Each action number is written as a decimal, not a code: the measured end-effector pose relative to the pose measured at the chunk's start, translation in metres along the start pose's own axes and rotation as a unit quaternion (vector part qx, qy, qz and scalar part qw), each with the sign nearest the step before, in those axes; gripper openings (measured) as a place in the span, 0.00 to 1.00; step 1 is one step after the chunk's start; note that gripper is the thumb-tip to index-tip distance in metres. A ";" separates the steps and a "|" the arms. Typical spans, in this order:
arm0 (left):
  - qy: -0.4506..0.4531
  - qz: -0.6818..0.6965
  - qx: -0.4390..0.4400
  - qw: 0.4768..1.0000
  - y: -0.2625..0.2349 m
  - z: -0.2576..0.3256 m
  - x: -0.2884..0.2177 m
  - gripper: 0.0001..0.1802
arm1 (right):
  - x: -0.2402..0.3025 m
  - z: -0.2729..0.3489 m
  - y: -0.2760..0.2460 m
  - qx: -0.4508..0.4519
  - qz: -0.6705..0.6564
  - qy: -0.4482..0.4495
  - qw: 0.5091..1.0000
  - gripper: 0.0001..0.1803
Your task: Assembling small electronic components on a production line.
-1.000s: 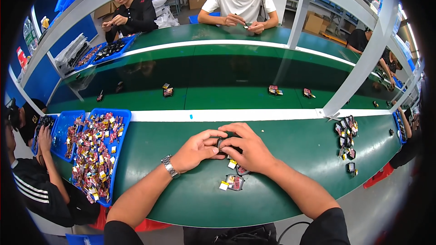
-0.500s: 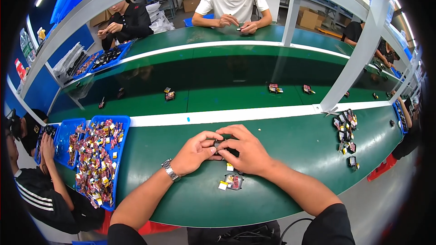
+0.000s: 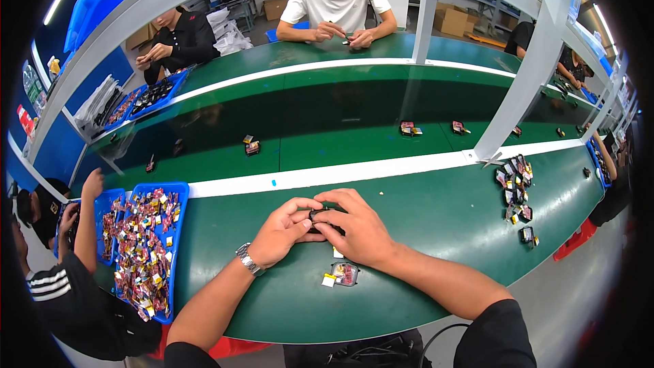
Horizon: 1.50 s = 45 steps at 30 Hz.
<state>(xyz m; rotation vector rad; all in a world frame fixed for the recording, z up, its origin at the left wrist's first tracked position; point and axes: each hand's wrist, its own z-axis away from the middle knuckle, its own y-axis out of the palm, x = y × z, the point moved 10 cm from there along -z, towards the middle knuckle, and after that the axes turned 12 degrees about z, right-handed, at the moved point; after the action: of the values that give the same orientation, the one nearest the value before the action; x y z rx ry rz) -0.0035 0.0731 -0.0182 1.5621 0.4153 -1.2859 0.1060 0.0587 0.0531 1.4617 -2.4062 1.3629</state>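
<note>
One small black part (image 3: 319,217) sits pinched between both hands, left hand (image 3: 281,234) and right hand (image 3: 357,228) pressed together on the green table (image 3: 422,211). One clear packet (image 3: 345,273) with yellow label lies just below; blue tray (image 3: 146,249) of colourful packets left.

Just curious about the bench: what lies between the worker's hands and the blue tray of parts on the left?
In the head view, only bare green table lies between the left hand and the blue tray.
</note>
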 end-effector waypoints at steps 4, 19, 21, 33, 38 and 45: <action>0.003 0.013 -0.020 1.000 -0.007 0.000 0.003 0.17 | -0.002 0.001 0.002 -0.003 -0.010 0.023 1.000 0.09; 0.053 0.006 -0.043 0.998 -0.010 -0.003 0.000 0.19 | -0.007 0.008 0.000 -0.067 -0.056 0.014 0.996 0.06; 0.056 0.018 -0.056 0.997 -0.014 0.001 -0.003 0.19 | -0.004 0.007 0.000 -0.074 -0.070 0.008 0.995 0.06; 0.114 -0.033 -0.099 0.988 -0.019 0.004 -0.004 0.26 | -0.002 0.005 -0.004 -0.075 -0.150 0.045 0.985 0.02; 0.125 -0.046 -0.086 0.987 -0.021 -0.001 0.000 0.29 | -0.006 0.006 -0.008 -0.080 -0.144 0.038 0.986 0.02; 0.128 -0.025 -0.092 0.987 -0.024 0.007 -0.009 0.23 | 0.004 -0.003 -0.007 -0.087 -0.124 -0.002 0.989 0.06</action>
<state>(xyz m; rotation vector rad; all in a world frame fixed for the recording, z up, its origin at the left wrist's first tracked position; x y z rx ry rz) -0.0294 0.0803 -0.0212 1.5704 0.7197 -1.0531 0.1077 0.0565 0.0616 1.6476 -2.1888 1.0713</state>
